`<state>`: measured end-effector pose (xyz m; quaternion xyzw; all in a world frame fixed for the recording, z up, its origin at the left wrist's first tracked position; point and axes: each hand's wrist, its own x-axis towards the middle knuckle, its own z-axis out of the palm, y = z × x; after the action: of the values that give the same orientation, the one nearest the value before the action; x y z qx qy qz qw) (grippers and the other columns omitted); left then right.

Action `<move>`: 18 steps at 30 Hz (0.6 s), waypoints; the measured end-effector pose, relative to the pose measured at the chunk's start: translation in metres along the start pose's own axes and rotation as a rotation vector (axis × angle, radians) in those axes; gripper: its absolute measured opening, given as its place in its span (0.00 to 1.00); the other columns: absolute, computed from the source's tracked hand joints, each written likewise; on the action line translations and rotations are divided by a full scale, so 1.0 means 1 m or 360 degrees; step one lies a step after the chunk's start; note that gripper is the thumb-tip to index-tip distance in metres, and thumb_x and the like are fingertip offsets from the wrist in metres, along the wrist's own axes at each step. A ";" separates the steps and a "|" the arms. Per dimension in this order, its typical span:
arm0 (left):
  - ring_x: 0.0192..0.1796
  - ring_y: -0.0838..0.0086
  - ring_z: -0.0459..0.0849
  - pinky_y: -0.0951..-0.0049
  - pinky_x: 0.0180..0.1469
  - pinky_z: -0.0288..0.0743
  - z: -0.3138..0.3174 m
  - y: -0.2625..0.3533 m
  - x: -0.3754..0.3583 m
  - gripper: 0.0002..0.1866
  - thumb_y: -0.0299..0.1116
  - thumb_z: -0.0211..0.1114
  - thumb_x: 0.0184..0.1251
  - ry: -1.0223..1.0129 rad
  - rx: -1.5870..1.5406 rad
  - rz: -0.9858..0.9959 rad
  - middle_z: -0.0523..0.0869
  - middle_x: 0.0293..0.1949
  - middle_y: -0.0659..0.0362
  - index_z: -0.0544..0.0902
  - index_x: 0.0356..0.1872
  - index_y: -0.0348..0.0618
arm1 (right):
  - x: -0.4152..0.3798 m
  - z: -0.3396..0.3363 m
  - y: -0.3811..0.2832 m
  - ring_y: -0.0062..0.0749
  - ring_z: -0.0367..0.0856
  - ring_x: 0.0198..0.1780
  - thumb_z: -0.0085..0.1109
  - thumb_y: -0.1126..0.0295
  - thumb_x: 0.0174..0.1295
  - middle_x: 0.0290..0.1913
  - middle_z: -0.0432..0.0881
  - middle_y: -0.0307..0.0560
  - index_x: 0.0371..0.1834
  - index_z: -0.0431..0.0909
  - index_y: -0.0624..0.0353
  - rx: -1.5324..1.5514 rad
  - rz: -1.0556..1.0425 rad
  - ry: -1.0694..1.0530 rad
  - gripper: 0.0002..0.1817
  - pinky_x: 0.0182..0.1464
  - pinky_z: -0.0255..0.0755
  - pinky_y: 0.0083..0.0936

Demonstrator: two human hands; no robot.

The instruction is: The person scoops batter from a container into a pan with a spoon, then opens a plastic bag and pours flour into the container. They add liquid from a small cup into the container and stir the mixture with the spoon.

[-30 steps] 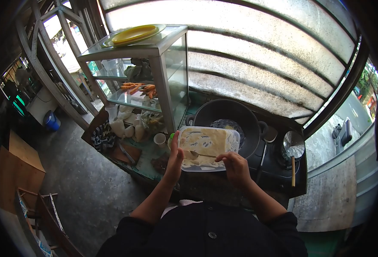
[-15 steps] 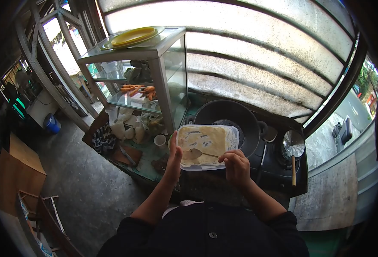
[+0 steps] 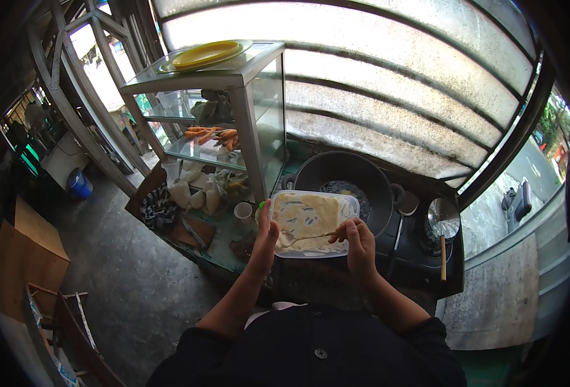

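Tub: clear plastic container [image 3: 311,222], pale batter smeared inside.
Left hand [image 3: 265,233]: clasps its left edge.
Right hand [image 3: 360,240]: pinches a spoon [image 3: 311,235].
Room: wok [image 3: 349,184] just behind the tub.

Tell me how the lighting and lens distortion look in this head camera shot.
Head view: strong fisheye bends the roof panels and blackens the corners; daylight glares through them, while the batter container, the left hand and the right hand sit in softer shade, fairly sharp.
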<state>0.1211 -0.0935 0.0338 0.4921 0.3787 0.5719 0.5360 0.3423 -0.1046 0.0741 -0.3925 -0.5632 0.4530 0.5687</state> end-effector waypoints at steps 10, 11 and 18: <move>0.71 0.63 0.67 0.59 0.70 0.64 -0.017 -0.012 -0.001 0.38 0.62 0.48 0.75 0.0424 -0.0540 -0.0107 0.66 0.70 0.55 0.53 0.74 0.48 | 0.018 -0.052 0.003 0.23 0.82 0.33 0.42 0.62 0.78 0.32 0.80 0.41 0.41 0.74 0.59 0.0436 -0.0084 0.0515 0.14 0.39 0.70 0.19; 0.70 0.63 0.69 0.58 0.69 0.66 -0.017 -0.010 -0.002 0.37 0.62 0.48 0.74 0.0490 -0.0573 -0.0109 0.67 0.69 0.55 0.55 0.74 0.50 | 0.020 -0.061 0.006 0.23 0.82 0.33 0.42 0.62 0.78 0.32 0.80 0.41 0.41 0.74 0.59 0.0435 -0.0086 0.0518 0.14 0.39 0.70 0.19; 0.70 0.62 0.68 0.58 0.67 0.68 -0.032 -0.007 -0.007 0.42 0.61 0.50 0.74 0.0533 -0.0664 -0.0134 0.61 0.73 0.53 0.43 0.77 0.53 | 0.030 -0.105 0.041 0.27 0.83 0.34 0.45 0.64 0.77 0.30 0.82 0.43 0.38 0.76 0.61 -0.0635 -0.0298 0.0705 0.14 0.38 0.73 0.23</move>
<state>0.0919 -0.0969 0.0185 0.2534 0.3561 0.6882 0.5791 0.4427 -0.0580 0.0374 -0.5320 -0.5372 0.1826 0.6285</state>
